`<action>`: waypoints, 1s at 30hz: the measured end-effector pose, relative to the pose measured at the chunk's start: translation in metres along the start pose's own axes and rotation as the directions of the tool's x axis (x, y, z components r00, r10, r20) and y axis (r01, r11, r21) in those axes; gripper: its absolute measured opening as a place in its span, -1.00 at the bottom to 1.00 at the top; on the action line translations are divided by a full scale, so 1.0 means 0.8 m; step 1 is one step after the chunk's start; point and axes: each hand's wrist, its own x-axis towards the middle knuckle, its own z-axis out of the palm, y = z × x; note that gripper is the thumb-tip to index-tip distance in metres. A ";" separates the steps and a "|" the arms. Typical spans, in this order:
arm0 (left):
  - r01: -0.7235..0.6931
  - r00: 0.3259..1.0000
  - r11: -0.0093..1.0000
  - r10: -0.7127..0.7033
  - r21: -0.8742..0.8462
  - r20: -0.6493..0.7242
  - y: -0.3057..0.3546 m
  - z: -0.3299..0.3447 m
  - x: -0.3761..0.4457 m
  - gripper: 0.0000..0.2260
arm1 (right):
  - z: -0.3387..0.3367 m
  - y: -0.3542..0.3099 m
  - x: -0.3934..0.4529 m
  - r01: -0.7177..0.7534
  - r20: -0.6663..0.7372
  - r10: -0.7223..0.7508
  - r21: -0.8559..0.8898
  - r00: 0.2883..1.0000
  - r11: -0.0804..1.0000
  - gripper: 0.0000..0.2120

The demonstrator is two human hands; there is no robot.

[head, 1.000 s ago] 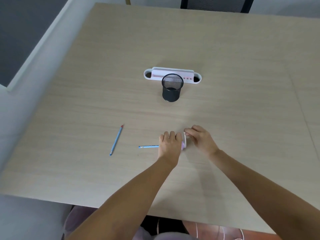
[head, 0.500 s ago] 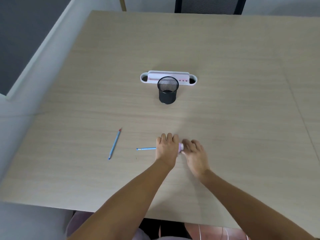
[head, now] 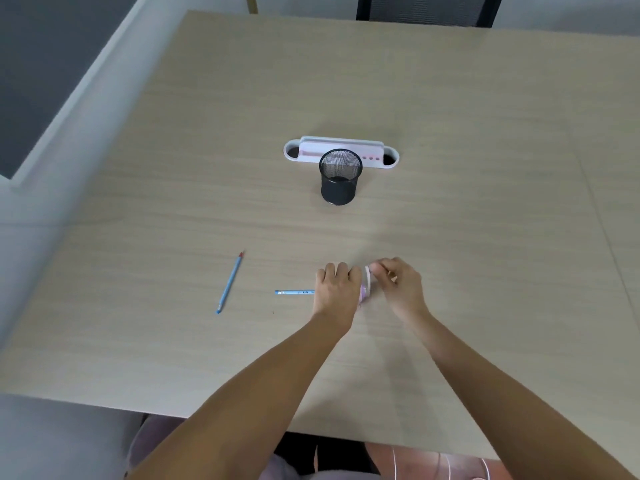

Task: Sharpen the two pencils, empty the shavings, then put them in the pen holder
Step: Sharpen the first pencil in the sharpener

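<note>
Head view: left hand point(head: 337, 289) curled round a blue pencil point(head: 294, 292), tip hidden inside the pink sharpener point(head: 366, 287); right hand point(head: 401, 285) pinching the sharpener's far end. Second pencil point(head: 230, 282) lying apart, left. Mesh pen holder point(head: 340, 178) standing farther off. Likely risks: snapped lead from twisting at an angle; spilled shavings if the cap loosens.

faint print on pencil point(head: 295, 292), too small to read
</note>
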 end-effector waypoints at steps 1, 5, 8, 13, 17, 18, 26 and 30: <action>-0.007 1.000 1.000 0.007 -0.004 -0.006 0.001 -0.001 -0.001 -0.45 | 0.011 0.006 0.008 -0.082 -0.029 0.083 0.022 0.996 0.996 -0.83; 0.024 1.000 1.000 -0.024 0.003 -0.012 0.004 -0.007 -0.003 -0.44 | 0.042 0.026 0.004 -0.217 -0.097 0.211 -0.061 0.973 0.974 -0.84; 0.037 0.999 0.999 -0.037 0.000 0.006 0.007 -0.008 -0.004 -0.42 | 0.058 0.039 -0.046 -0.174 -0.173 0.144 -0.177 0.974 0.969 -0.73; 0.057 0.998 0.998 -0.057 0.019 0.004 0.006 -0.010 -0.001 -0.47 | 0.046 0.025 -0.112 -0.132 -0.132 0.131 0.000 0.983 0.991 -0.72; -0.007 0.998 1.000 0.008 0.018 -0.069 0.004 -0.007 -0.006 -0.53 | 0.015 -0.008 -0.092 -0.053 -0.067 0.056 0.046 0.996 0.998 -0.67; -0.017 0.998 1.000 0.018 0.014 -0.065 0.005 -0.006 -0.006 -0.53 | 0.013 -0.013 -0.080 -0.044 -0.090 0.047 0.043 0.995 0.998 -0.65; 0.012 1.000 1.000 -0.012 -0.011 -0.016 0.004 -0.004 -0.003 -0.45 | 0.052 0.029 -0.006 -0.089 -0.154 0.060 -0.191 0.986 0.978 -0.73; 0.026 1.000 0.999 -0.026 -0.025 0.002 0.005 -0.005 -0.003 -0.38 | 0.070 0.047 -0.062 -0.141 -0.222 0.087 -0.240 0.971 0.960 -0.77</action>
